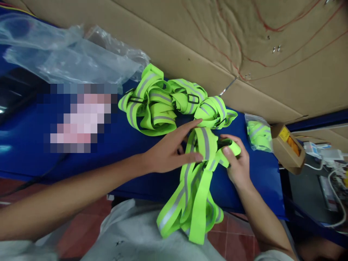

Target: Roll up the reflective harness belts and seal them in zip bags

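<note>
A neon-green reflective strap [198, 206] with a grey stripe hangs in loops over the front edge of the blue table. My left hand [176, 148] is closed around its upper loops, thumb in front and fingers behind. On the other side, my right hand [236, 159] pinches a folded end of the same strap, close to a black fitting [224, 144]. Just beyond my hands lie more bundled straps: a large loose heap [152, 105], a bundle with a black slide buckle [189, 95] and a rolled one [214, 110].
Clear plastic bags [76, 58] lie at the back left, near a blurred-out patch. Toward the right are a bagged green strap [259, 134] and a small cardboard box [288, 148]. A cardboard wall [244, 87] with red wires borders the blue table [261, 188].
</note>
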The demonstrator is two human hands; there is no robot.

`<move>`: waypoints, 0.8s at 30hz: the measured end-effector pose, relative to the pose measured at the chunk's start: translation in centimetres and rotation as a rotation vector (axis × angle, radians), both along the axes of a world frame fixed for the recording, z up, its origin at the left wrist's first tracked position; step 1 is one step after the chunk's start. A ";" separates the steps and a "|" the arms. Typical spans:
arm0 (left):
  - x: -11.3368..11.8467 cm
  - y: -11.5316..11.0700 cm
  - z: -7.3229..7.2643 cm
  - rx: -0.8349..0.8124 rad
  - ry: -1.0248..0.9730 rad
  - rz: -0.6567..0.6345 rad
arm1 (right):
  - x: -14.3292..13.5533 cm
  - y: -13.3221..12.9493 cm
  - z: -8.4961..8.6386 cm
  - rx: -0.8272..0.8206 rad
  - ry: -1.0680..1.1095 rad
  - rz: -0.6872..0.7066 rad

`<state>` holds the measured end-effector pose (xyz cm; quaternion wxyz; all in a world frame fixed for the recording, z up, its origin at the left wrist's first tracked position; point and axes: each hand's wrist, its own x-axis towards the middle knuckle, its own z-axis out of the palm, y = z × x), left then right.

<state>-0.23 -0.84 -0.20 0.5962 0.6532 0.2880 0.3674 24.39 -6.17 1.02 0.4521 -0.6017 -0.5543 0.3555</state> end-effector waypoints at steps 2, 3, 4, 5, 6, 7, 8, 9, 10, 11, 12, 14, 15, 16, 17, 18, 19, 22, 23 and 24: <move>-0.2 0.0 -0.3 0.328 0.063 0.027 | -0.2 0.3 0.1 -0.195 0.275 -0.069; -0.2 0.0 -0.4 0.445 0.083 0.038 | -0.3 0.4 0.2 -0.300 0.391 -0.067; -0.2 0.0 -0.6 0.522 0.091 0.044 | -0.5 0.5 0.3 -0.404 0.484 -0.045; -0.1 0.0 -0.7 0.564 0.093 0.040 | -0.7 0.5 0.5 -0.499 0.554 -0.004; -0.1 -0.1 -0.7 0.574 0.090 0.018 | -0.8 0.6 0.6 -0.574 0.606 0.045; 0.0 -0.1 -0.8 0.558 0.086 -0.016 | -0.9 0.6 0.8 -0.620 0.643 0.087; 0.1 0.0 -0.7 0.527 0.082 -0.051 | -0.9 0.6 0.9 -0.635 0.665 0.113; 0.1 0.0 -0.7 0.492 0.081 -0.079 | -0.9 0.7 1.1 -0.628 0.675 0.122; 0.1 0.1 -0.6 0.460 0.089 -0.093 | -0.7 0.8 1.2 -0.612 0.675 0.117; 0.0 0.1 -0.4 0.435 0.109 -0.085 | -0.6 1.0 1.3 -0.598 0.668 0.107; -0.1 0.2 -0.3 0.422 0.138 -0.056 | -0.4 1.1 1.4 -0.585 0.656 0.092; -0.3 0.2 0.1 0.439 0.207 0.027 | 0.0 1.2 1.5 -0.540 0.612 0.060; -0.4 0.2 0.2 0.466 0.244 0.071 | 0.1 1.2 1.5 -0.494 0.577 0.043; -0.5 0.2 0.3 0.505 0.276 0.125 | 0.3 1.1 1.6 -0.436 0.536 0.032; -0.5 0.1 0.3 0.559 0.303 0.178 | 0.4 1.0 1.6 -0.380 0.492 0.033; -0.6 0.0 0.3 0.623 0.323 0.221 | 0.5 0.8 1.7 -0.338 0.450 0.048; -0.5 -0.1 0.3 0.692 0.338 0.246 | 0.6 0.6 1.7 -0.313 0.410 0.077; -0.4 -0.4 0.0 0.858 0.341 0.182 | 0.8 -0.1 1.8 -0.307 0.285 0.209; -0.3 -0.5 -0.1 0.875 0.337 0.133 | 0.9 -0.2 1.9 -0.307 0.246 0.245; -0.3 -0.5 -0.2 0.872 0.331 0.094 | 1.0 -0.3 1.9 -0.305 0.213 0.272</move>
